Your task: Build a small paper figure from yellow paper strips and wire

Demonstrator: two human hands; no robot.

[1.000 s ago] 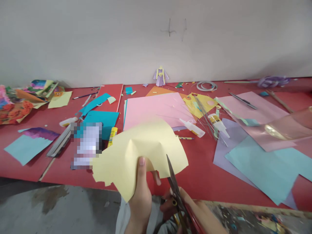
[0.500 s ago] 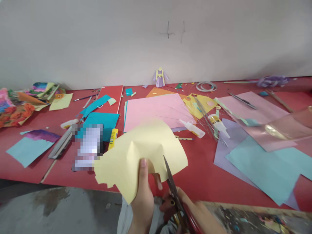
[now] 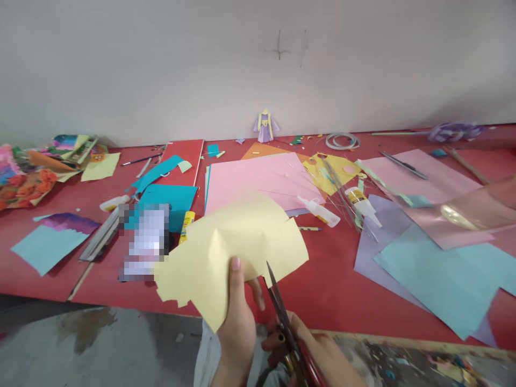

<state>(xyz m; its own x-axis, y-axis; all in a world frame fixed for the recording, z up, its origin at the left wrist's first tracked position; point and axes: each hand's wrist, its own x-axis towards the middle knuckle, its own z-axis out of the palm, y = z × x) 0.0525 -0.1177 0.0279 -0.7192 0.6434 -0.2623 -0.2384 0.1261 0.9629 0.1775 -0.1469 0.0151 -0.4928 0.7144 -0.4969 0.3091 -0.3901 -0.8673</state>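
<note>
Pale yellow paper (image 3: 242,226) is held up above the near edge of the red table (image 3: 330,295), in the middle of the view. It is pinched at its lower edge by the left hand (image 3: 237,317), the thumb laid on the near face and fingers seen behind. Scissors (image 3: 278,306) are grasped in the right hand (image 3: 306,338); their blades are parted and set at the lower edge of the paper, just beside the left fingers.

Surroundings: part of the glue stick (image 3: 187,223), the near edge of the pink sheet (image 3: 250,174) and one end of a pencil (image 3: 310,229) are covered from view by the paper. To the left, a blurred-out flat device (image 3: 147,242) is overlapped in view by the paper's corner; teal paper (image 3: 181,199) is seen beyond it, and a metal ruler (image 3: 102,236) beside it. To the right, a white glue bottle (image 3: 322,211) and a yellow-labelled bottle (image 3: 363,207) are found lying near thin wires (image 3: 341,185). Farther right, a light blue sheet (image 3: 435,279) is laid over a lilac sheet (image 3: 371,250). A small paper figure (image 3: 265,128) is stood against the wall (image 3: 161,70).
</note>
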